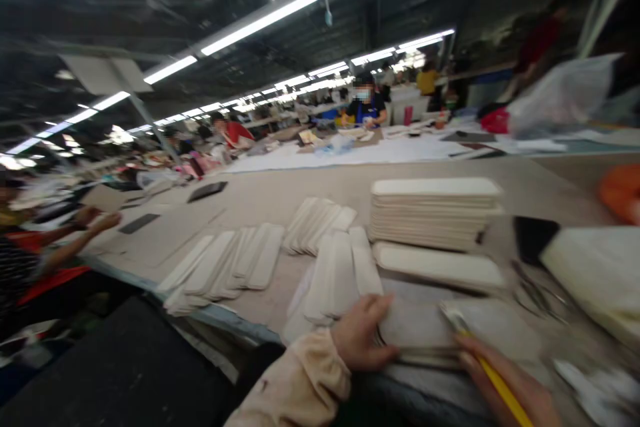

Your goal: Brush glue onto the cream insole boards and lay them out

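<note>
My left hand (pixel 361 335) holds the left end of a pale, flat rectangular panel (pixel 417 325), thumb and fingers apart at its edge. In my right hand (pixel 505 380) is a brush (pixel 493 380) with a yellow handle, and its head meets or hovers just over the panel; blur hides which. More panels seem to lie beneath this one. Just behind it is a cream panel with rounded corners (pixel 440 267). Beyond that rises a tall stack of similar panels (pixel 435 210). Fanned panels (pixel 333 273) lie left of my left hand.
More fanned panels (pixel 240 260) lie leftward along the table (pixel 240 197). Scissors (pixel 537 293), a black piece (pixel 535 239), a pale block (pixel 595 273) and an orange object (pixel 623 192) are at the right. A co-worker's arms (pixel 93 230) reach over the left edge; other people work farther back.
</note>
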`<state>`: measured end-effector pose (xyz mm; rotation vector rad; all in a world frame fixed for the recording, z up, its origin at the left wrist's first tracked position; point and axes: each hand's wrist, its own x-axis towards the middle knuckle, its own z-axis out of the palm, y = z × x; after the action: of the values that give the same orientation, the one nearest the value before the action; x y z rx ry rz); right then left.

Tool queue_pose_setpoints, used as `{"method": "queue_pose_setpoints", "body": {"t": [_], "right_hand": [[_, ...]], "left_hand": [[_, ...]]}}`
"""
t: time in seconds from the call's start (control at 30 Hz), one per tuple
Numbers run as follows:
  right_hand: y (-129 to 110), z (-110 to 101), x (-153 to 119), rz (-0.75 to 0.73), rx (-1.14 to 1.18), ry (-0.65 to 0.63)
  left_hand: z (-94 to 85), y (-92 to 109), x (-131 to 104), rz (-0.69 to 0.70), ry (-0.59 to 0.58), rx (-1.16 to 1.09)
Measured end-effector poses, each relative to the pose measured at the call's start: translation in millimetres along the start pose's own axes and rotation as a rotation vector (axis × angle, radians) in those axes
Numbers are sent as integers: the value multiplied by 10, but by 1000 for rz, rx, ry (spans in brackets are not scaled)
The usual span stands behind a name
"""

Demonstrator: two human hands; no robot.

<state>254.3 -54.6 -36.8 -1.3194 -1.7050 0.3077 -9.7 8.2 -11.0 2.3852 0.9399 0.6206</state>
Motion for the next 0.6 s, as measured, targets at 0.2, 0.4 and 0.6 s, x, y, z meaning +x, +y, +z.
{"method": "queue_pose_setpoints", "body": {"t": [0.2, 0.4, 0.6], "right_hand": [[-31, -323, 135, 337, 387, 250], [-31, -491, 275, 483, 581, 491], [-145, -299, 202, 582, 699, 322]], "left_hand": [[-77, 22, 72, -28, -3, -19], [-80, 43, 48, -31, -7, 53], [-82, 41, 64, -32, -15, 90]]}}
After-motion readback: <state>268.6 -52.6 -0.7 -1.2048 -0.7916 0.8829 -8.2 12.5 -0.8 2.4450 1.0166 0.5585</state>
